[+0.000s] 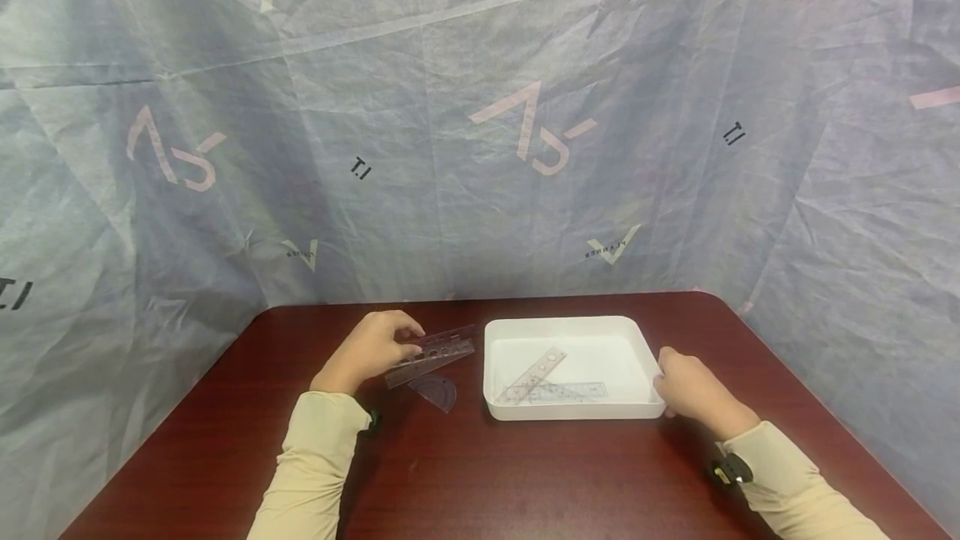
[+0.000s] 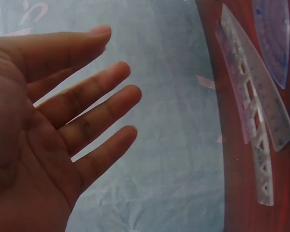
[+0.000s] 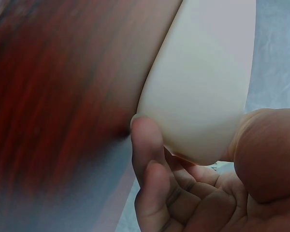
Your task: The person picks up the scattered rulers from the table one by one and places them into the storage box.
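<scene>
My left hand [image 1: 375, 344] is over the left part of the table, its fingers spread and relaxed with nothing between them in the left wrist view. Just beyond the fingertips lie several overlapping see-through rulers [image 1: 444, 350], one with a row of cut-outs [image 2: 253, 106]. A clear protractor [image 1: 438, 392] lies beside them on the near side. My right hand [image 1: 692, 387] grips the right end of a white tray [image 1: 562, 412], thumb at the rim and fingers at the underside in the right wrist view. Inside the tray, clear rulers [image 1: 542, 372] cross one another at its left.
The dark red table [image 1: 450, 482] has rounded far corners. A grey-blue printed cloth [image 1: 420, 190] hangs behind it and along both sides. A dark band with a small device [image 1: 731, 470] sits on the right wrist.
</scene>
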`<state>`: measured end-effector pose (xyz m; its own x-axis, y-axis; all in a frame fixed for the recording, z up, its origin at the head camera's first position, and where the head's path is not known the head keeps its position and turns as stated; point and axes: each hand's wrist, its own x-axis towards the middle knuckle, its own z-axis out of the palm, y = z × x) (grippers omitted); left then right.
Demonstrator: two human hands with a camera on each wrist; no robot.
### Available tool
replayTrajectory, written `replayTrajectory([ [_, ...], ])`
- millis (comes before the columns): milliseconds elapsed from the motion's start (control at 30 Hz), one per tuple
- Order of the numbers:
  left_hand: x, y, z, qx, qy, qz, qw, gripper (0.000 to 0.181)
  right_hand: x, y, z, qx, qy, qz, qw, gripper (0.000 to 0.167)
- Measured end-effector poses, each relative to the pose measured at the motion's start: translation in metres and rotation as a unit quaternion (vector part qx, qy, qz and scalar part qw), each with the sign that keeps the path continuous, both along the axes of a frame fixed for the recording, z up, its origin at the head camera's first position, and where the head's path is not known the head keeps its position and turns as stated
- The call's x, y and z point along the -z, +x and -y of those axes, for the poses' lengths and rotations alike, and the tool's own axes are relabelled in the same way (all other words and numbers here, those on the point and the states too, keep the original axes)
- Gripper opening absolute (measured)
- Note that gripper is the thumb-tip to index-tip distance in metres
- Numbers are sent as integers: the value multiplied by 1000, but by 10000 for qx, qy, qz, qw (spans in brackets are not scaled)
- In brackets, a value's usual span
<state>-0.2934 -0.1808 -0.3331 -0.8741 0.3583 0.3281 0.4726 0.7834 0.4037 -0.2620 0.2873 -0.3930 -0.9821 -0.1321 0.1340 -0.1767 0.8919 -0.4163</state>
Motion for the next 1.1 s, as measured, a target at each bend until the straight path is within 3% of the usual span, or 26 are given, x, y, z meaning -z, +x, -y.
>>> replayTrajectory([
  [233,13,-5,-9,117,215,356,9991,19,0,1,-1,33,10,49,10000,13],
  [433,23,-6,-18,285,51,430,9987,20,-1,2,0,24,55,-15,10000,13],
  [733,40,-10,-27,494,-325,855,9946,29,0,1,0,32,65,-54,10000,12],
  [1100,49,-9,-29,568,-499,1212,9897,33,-1,1,0,-5,59,-82,9999,11],
])
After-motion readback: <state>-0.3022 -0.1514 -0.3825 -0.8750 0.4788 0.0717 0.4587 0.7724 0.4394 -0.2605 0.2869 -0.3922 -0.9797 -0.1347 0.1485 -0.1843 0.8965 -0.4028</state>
